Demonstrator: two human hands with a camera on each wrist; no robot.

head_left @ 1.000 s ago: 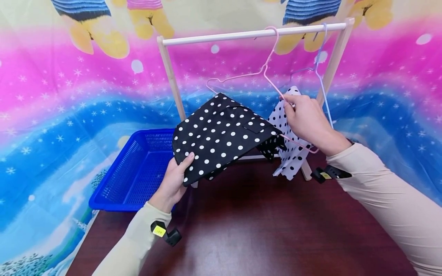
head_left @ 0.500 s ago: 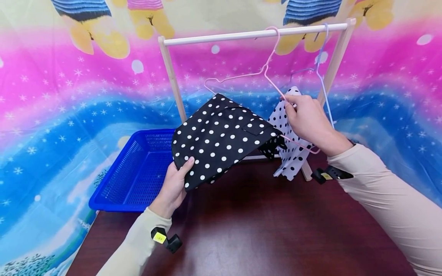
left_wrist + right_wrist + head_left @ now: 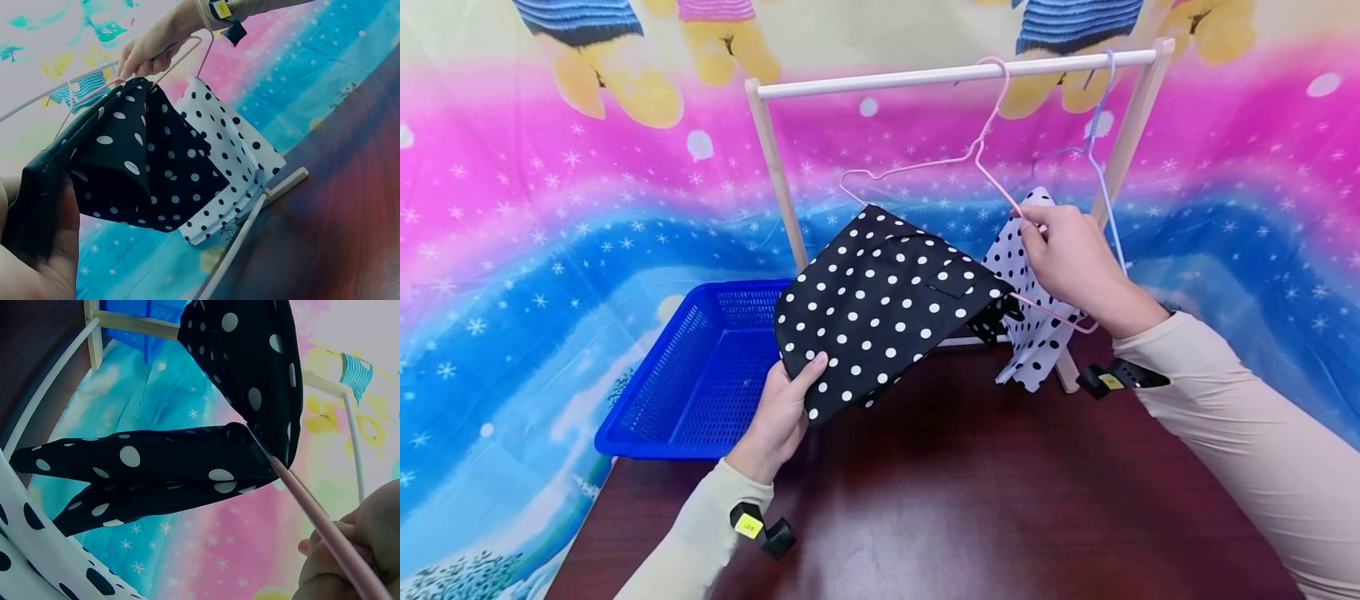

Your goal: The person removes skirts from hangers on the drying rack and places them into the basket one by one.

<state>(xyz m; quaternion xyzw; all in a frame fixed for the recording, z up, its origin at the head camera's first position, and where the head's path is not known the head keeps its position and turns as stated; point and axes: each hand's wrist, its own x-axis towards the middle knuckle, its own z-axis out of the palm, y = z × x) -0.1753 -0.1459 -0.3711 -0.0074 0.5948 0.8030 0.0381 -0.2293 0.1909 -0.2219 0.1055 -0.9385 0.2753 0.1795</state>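
Note:
A black cloth with white polka dots (image 3: 880, 308) is draped over the lower bar of a pink wire hanger (image 3: 980, 146), which hooks over the rack's rail. My left hand (image 3: 777, 412) grips the cloth's lower left corner, thumb on top, and draws it out toward me. Up at the hanger's right shoulder, my right hand (image 3: 1066, 254) pinches the pink wire. In the left wrist view, the black cloth's other half (image 3: 187, 169) hangs down behind the bar. Just behind my right hand is a white cloth with black dots (image 3: 1030, 367), below a blue-violet hanger (image 3: 1099, 175).
The wooden rack (image 3: 880, 82) stands at the back of the dark red table (image 3: 955, 517). To the left, a blue perforated basket (image 3: 606, 437) sits by the rack's left post. A printed curtain (image 3: 535, 208) covers the wall behind.
My left hand has moved slightly down, pulling the black cloth's near edge lower. The hanger's left end has shifted a little left. My right hand has stayed nearly in place on the wire.

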